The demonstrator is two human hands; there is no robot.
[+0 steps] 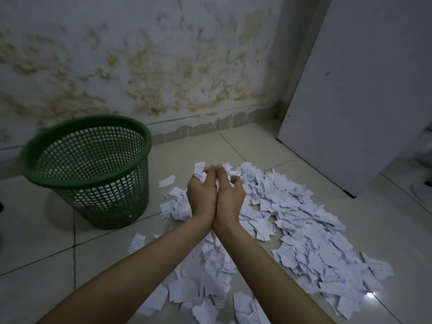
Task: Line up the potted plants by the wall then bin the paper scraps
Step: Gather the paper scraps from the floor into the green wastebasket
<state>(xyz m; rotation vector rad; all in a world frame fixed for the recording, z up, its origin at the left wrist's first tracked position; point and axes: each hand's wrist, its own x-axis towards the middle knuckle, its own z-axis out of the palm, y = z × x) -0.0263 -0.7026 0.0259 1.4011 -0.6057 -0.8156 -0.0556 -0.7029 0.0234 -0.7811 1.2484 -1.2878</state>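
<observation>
Green plastic mesh bin (93, 181), torn matt paper scraps (304, 230), glossy floor tiles (35, 242), stained rough wall (163, 66)

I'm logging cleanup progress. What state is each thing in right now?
Green mesh wastebasket: upright on the floor, contents unclear.
Paper scraps: mostly still piled on the floor tiles.
Left hand: gripping a bunch of scraps.
Right hand: pressed against the left, gripping the same bunch.
</observation>
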